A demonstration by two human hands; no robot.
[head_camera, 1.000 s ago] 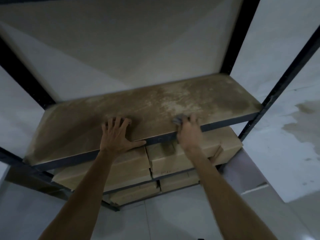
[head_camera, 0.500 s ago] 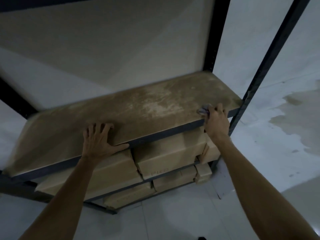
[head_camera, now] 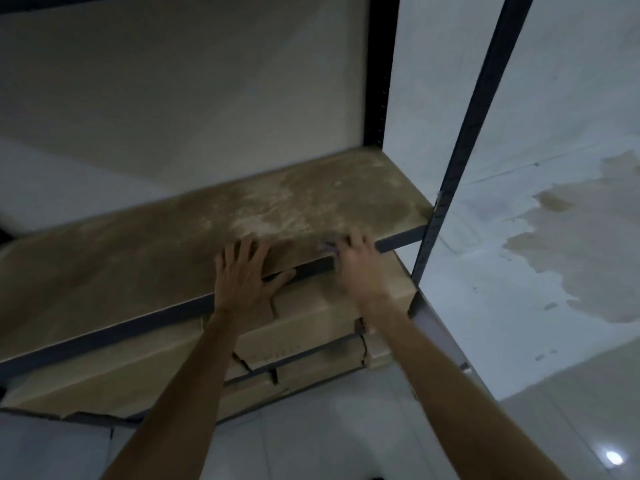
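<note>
On the shelf's front edge: both hands, near each other, right of centre.
Left hand [head_camera: 242, 271]: fingers spread, palm flat on the dusty shelf board [head_camera: 138, 258], thumb over the dark front rail [head_camera: 104, 336].
Right hand [head_camera: 360, 268]: blurred; fingers curled over a small grey cloth [head_camera: 327, 245], holding it against the board.
Cloth position: at the board's front edge.
Below: cardboard boxes [head_camera: 304, 323] on the lower shelf.
</note>
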